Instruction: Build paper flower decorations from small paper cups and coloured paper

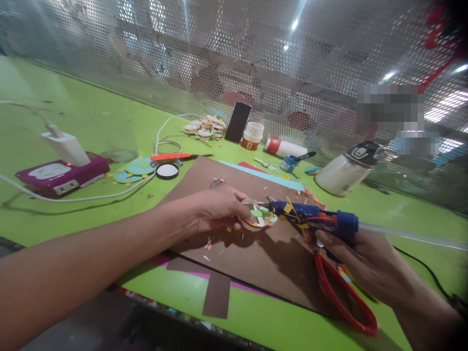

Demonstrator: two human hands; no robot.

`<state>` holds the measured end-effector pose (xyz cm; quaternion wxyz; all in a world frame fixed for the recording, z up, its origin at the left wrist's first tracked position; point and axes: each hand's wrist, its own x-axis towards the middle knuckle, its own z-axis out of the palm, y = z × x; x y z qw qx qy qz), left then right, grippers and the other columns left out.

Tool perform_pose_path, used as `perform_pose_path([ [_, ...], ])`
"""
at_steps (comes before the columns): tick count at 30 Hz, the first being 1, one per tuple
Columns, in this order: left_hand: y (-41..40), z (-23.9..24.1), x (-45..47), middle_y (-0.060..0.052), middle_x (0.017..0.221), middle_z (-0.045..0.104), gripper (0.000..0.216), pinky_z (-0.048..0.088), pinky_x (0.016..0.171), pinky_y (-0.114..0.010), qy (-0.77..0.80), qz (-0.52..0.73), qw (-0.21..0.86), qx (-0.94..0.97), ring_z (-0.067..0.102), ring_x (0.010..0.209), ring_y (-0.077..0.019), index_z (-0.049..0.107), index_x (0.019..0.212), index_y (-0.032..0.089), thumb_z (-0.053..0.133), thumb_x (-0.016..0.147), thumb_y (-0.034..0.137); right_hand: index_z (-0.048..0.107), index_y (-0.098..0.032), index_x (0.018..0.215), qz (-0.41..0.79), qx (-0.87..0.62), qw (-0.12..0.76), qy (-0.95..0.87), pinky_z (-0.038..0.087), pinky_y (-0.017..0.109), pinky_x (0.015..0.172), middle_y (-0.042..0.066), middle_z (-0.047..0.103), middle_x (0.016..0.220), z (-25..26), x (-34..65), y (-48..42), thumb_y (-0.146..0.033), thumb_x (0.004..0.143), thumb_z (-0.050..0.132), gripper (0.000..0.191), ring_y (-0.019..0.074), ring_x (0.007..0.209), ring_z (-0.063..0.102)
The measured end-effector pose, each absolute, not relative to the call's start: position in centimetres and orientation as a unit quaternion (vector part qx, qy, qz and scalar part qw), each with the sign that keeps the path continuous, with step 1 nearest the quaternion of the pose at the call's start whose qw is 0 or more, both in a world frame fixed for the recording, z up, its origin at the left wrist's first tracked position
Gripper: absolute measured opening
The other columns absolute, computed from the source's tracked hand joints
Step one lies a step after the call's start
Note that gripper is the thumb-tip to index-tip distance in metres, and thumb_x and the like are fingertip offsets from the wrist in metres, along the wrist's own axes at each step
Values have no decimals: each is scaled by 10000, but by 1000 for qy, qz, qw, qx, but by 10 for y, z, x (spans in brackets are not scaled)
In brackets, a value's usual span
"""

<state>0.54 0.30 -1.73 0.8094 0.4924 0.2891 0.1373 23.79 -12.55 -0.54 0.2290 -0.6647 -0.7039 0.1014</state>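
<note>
The glue gun (314, 219) sits clenched in the right hand's (365, 258) grip, while the left hand (215, 209) pinches a decorated ring (258, 217).

Matt brown card sheet (256, 263); glossy blue plastic glue gun (310, 217); perforated metal screen (219, 58).

A single head-worn camera looks forward and down across the bright green tabletop (91, 122) from the person's own seat, close above both forearms. It faces the perforated metal screen (234, 53) along the tabletop's far edge. The brown cardboard sheet (256, 258) fills the near centre.
</note>
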Motion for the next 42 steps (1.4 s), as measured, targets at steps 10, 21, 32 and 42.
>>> perform_pose_path([
  [10, 3, -18, 6, -76, 667, 648, 99, 320, 400, -149, 288, 143, 806, 498, 518, 526, -73, 642, 684, 66, 682, 612, 10, 647, -197, 722, 92, -648, 223, -722, 448, 260, 445, 22, 608, 592, -6, 238, -125, -499, 895, 461, 396, 170, 514, 533],
  [21, 3, -19, 6, -106, 763, 675, 104, 313, 411, -165, 276, 142, 809, 500, 513, 560, -78, 645, 674, 71, 692, 594, 22, 660, -187, 775, 126, -648, 229, -715, 473, 271, 518, 36, 632, 673, -5, 240, -126, -499, 908, 452, 398, 181, 597, 561],
  [32, 5, -24, 6, -78, 701, 648, 123, 335, 403, -157, 286, 152, 794, 515, 529, 551, -79, 606, 657, 84, 692, 588, 31, 658, -199, 751, 98, -639, 229, -728, 457, 255, 470, 11, 622, 608, -5, 239, -125, -453, 896, 484, 340, 168, 530, 553],
  [42, 2, -18, 7, -94, 729, 648, 104, 333, 411, -155, 297, 143, 787, 521, 529, 585, -90, 622, 641, 80, 698, 579, 46, 646, -190, 703, 83, -636, 237, -730, 451, 253, 472, 21, 619, 605, -1, 236, -125, -473, 899, 469, 387, 163, 526, 534],
])
